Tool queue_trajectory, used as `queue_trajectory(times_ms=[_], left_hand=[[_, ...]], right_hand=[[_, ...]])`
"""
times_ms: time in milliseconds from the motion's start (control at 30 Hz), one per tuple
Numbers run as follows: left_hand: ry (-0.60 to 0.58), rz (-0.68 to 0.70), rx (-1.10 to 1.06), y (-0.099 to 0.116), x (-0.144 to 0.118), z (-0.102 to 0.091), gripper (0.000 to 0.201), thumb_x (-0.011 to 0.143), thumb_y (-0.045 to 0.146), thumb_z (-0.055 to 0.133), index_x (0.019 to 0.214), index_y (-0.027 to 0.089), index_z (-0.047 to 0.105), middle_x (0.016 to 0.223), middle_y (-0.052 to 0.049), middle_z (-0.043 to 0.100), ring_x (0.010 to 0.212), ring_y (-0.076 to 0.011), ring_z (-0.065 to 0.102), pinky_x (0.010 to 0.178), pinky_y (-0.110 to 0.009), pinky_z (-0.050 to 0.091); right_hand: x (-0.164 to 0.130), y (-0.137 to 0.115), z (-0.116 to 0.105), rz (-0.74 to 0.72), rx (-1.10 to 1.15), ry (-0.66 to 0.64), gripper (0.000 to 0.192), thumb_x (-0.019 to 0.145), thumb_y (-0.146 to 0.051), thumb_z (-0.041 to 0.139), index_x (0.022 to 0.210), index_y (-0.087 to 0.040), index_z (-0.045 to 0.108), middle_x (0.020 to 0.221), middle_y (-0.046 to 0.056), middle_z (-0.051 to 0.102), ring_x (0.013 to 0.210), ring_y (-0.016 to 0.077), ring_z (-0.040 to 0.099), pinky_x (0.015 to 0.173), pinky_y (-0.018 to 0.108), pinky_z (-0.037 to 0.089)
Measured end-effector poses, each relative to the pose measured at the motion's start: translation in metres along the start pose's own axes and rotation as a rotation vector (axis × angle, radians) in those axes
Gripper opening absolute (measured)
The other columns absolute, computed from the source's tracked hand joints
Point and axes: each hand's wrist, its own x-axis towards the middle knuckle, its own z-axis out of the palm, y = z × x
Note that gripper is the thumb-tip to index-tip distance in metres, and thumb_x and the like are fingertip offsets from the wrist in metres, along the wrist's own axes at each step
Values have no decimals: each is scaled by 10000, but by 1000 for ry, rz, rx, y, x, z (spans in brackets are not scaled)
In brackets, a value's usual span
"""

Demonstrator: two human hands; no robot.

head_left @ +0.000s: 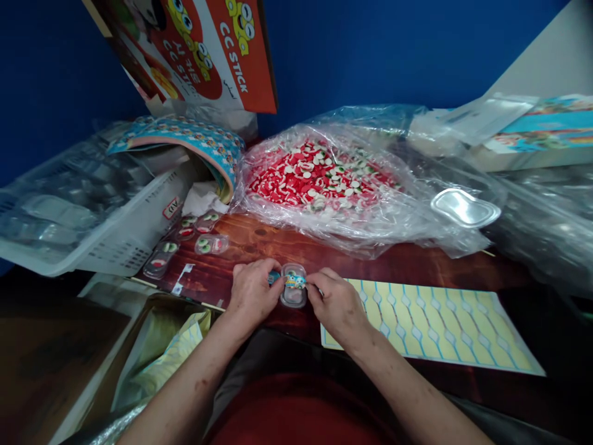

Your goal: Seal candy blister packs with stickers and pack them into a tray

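item: small clear plastic case (293, 287), on wooden table (278, 244) at near edge, between both hands. left hand (252, 293) fingers curled, pinching case's left side. right hand (336, 303) fingers curled, pinching a colourful sticker (295, 281) across case top. nearby: yellow sticker sheet (440, 324) just right of r. hand; filled cases (210, 244) to upper left; clear bag of red/white candies (319, 176) behind; white basket (111, 235) far left; cc stick box (208, 49) at back.
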Motion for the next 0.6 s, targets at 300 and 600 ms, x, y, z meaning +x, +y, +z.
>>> queue_trajectory(times_ms=[300, 600], left_hand=[[-54, -15, 147, -10, 3, 14, 188, 765, 340, 534, 891, 217, 602, 843, -16, 668, 853, -214, 594, 759, -347, 330], [80, 18, 141, -9, -7, 21, 213, 791, 336, 516, 960, 222, 574, 893, -21, 657, 859, -214, 569, 774, -369, 308]], right_hand=[[-1, -1, 13, 60, -43, -82, 175, 809, -150, 456, 804, -177, 629, 819, 54, 601, 768, 169, 577, 706, 252, 420], [0, 5, 14, 58, 39, -3, 166, 788, -134, 472, 750, -180, 627, 759, 39, 601, 737, 155, 575, 708, 246, 423]])
